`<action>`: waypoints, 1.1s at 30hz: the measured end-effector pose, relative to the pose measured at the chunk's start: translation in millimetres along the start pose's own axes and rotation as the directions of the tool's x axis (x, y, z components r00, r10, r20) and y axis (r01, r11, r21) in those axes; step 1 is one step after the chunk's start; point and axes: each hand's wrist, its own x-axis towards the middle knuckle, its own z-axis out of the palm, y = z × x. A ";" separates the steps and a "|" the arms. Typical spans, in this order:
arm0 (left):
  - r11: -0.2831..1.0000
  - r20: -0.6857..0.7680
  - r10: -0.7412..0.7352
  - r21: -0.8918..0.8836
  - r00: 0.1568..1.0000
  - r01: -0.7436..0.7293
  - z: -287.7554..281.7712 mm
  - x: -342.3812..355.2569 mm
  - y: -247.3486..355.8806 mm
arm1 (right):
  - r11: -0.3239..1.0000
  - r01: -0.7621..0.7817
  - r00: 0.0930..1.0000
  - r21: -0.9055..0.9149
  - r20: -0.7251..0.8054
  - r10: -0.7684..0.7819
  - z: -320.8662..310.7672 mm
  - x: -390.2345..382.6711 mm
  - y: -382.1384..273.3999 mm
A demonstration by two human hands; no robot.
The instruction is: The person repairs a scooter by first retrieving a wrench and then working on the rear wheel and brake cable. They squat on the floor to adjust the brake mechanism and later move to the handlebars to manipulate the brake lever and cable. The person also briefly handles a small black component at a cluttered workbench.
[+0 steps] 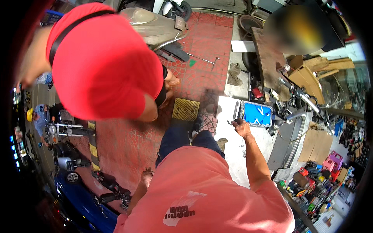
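Fine handling seems in hand near the lower-left corner of the blue tray (pixel 252 119), next needing precise fingertips; whether the right hand (pixel 241 127) or left hand (pixel 147 177) grasps anything, I cannot tell.

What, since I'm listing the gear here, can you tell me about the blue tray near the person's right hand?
The blue tray is roughly rectangular, with a bright blue inside and a paler grey rim; its material is unclear. It appears to lie flat beside the pale surface, open side up. A few slim, pale shapes show inside, too small to identify. The right hand is at its lower-left corner; whether they touch is unclear.
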 end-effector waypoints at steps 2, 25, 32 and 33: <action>1.000 -0.024 -0.030 -0.005 0.999 0.030 -5.1 -4.4 9.9 | 1.000 0.014 1.000 0.027 0.007 -0.014 -13.4 28.3 -18.1; 0.972 0.001 0.048 -0.230 0.999 -0.046 256.6 110.5 510.5 | 0.978 -0.038 0.999 0.206 -0.021 0.043 -271.2 365.2 -120.8; 0.918 0.030 -0.143 -0.370 0.989 0.144 439.5 86.5 588.1 | 0.987 0.101 0.993 0.128 0.048 -0.108 -415.5 594.4 -210.0; 0.924 0.043 -0.211 -0.317 0.977 0.213 462.6 83.4 592.0 | 0.986 0.167 0.984 0.016 0.061 -0.168 -444.1 616.6 -229.4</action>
